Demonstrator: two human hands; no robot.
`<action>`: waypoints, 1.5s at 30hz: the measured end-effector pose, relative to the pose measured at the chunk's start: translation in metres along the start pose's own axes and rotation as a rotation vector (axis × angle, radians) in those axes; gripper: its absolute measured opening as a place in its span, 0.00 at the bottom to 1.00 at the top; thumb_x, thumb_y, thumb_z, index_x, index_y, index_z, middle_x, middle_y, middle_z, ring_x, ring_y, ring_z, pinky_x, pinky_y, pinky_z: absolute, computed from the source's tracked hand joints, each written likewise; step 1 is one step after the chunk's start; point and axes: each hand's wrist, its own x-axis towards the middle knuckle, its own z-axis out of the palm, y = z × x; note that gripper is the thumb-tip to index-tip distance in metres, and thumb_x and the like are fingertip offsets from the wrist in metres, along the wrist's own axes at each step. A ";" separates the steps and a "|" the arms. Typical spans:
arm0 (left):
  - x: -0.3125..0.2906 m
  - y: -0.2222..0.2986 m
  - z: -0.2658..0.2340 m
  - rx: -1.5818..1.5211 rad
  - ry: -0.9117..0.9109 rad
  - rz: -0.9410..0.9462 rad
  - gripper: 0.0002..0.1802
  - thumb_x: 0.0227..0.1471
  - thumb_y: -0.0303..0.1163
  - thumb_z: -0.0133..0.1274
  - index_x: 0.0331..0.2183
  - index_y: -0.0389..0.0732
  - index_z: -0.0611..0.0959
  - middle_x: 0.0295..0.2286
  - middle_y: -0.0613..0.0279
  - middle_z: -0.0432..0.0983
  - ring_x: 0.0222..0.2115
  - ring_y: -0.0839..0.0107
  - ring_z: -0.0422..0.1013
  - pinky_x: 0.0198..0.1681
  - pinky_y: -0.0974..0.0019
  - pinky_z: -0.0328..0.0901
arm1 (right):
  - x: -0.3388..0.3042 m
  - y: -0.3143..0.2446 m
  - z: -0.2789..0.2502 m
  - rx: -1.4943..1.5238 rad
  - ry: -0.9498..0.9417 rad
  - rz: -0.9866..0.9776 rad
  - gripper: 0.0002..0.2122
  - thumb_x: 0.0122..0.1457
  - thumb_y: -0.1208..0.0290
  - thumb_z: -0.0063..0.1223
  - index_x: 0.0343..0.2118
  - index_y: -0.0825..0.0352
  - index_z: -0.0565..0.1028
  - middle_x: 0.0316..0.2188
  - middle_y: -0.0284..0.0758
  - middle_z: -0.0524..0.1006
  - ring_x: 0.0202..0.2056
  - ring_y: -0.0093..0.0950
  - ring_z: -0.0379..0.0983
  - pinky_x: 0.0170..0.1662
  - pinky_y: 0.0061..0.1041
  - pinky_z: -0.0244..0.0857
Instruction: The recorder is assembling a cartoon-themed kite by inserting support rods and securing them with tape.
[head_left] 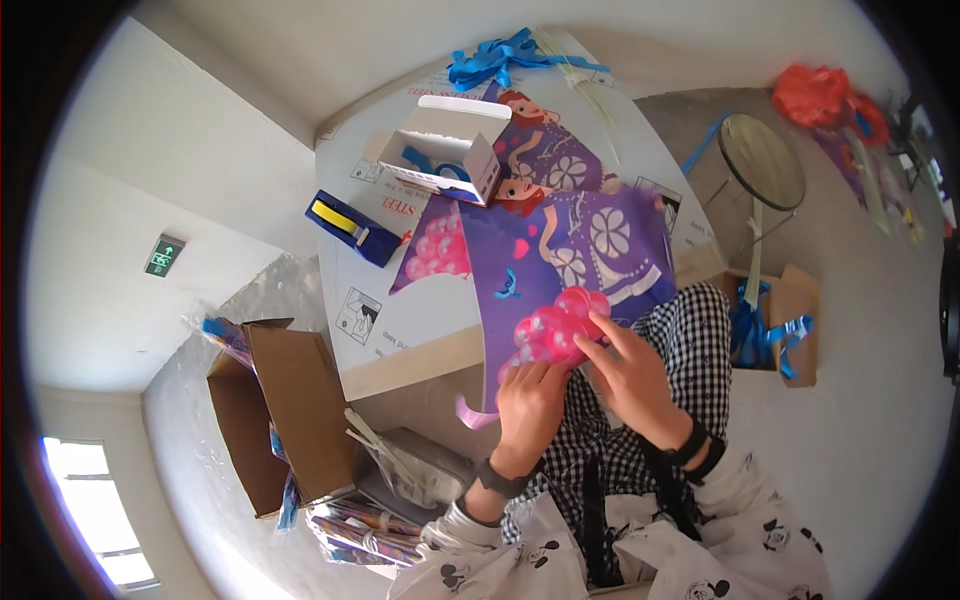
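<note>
A purple printed sheet (500,270) with a cartoon figure and pink balloons lies over the near edge of the table and my lap. My left hand (532,405) is closed on its near edge, fingers curled over the balloon print. My right hand (635,380) rests on the same print from the right, thumb and forefinger stretched out and apart. Under and beyond this sheet lies another printed sheet (565,150) of the same pattern. A pink-lilac strip (476,414) curls from the lower left corner.
On the table (420,340) stand a blue tape dispenser (352,228) with yellow tape and an open white box (445,150). Blue ribbon (495,58) lies at the back. A cardboard box (300,410) is at left, another box (800,340) at right, below a round stool (762,160).
</note>
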 end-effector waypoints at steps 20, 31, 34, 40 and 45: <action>-0.139 0.011 -0.024 -1.190 -0.098 -0.978 0.25 0.59 0.38 0.54 0.51 0.30 0.73 0.46 0.52 0.75 0.48 0.70 0.70 0.48 0.70 0.64 | -0.040 -0.011 0.022 0.228 0.137 0.147 0.02 0.53 0.79 0.56 0.29 0.66 0.74 0.27 0.33 0.77 0.23 0.29 0.72 0.26 0.24 0.64; -0.123 0.018 -0.052 -1.256 0.558 -0.814 0.25 0.55 0.24 0.55 0.53 0.32 0.68 0.51 0.47 0.69 0.51 0.62 0.69 0.50 0.64 0.67 | -0.041 -0.016 0.016 0.335 0.128 0.141 0.04 0.55 0.81 0.58 0.28 0.70 0.73 0.28 0.35 0.75 0.27 0.27 0.72 0.30 0.23 0.66; -0.117 0.018 -0.046 -1.220 0.558 -0.855 0.21 0.56 0.28 0.55 0.49 0.32 0.70 0.47 0.50 0.72 0.48 0.63 0.71 0.48 0.62 0.69 | -0.042 -0.017 0.015 0.323 0.130 0.117 0.04 0.53 0.81 0.59 0.28 0.70 0.73 0.29 0.36 0.76 0.29 0.28 0.74 0.31 0.23 0.67; -0.105 0.019 -0.040 -1.310 0.562 -0.918 0.12 0.57 0.29 0.54 0.42 0.34 0.75 0.37 0.60 0.77 0.37 0.71 0.75 0.40 0.65 0.73 | -0.044 -0.009 0.019 0.297 0.133 0.048 0.06 0.50 0.82 0.61 0.29 0.70 0.74 0.31 0.35 0.77 0.30 0.30 0.76 0.31 0.22 0.67; -0.111 0.009 -0.028 -1.331 0.581 -0.900 0.07 0.58 0.29 0.54 0.37 0.36 0.77 0.33 0.62 0.78 0.35 0.72 0.76 0.38 0.67 0.74 | -0.048 -0.012 0.017 0.305 0.002 0.110 0.05 0.51 0.80 0.60 0.30 0.68 0.76 0.30 0.33 0.77 0.26 0.29 0.74 0.27 0.22 0.65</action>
